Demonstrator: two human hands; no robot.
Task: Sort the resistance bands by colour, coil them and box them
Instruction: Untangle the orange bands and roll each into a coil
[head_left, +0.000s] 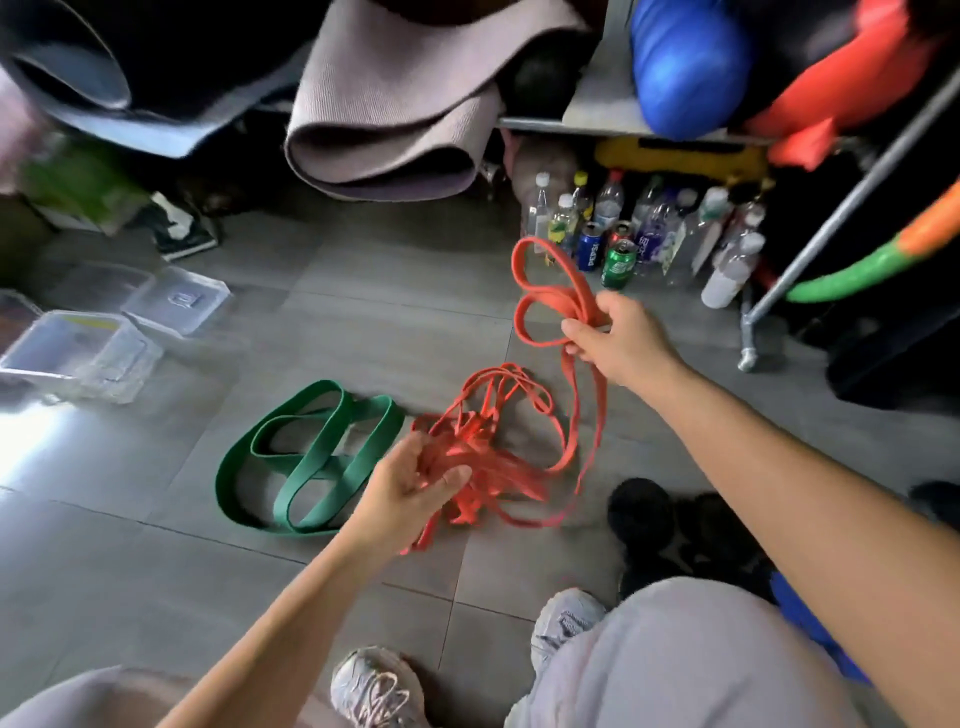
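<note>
Between the hands: tangled orange-red flat rubber resistance bands (488, 457). Left hand (410, 480) grips the tangle; right hand (613, 332) pinches gathered loops. Step: separating. Next: coiling, likely.

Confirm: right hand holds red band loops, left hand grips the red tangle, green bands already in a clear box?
No. Head view: the green bands lie on the floor, outside the clear boxes. Right hand holds red band loops; left hand grips the red tangle.
</note>
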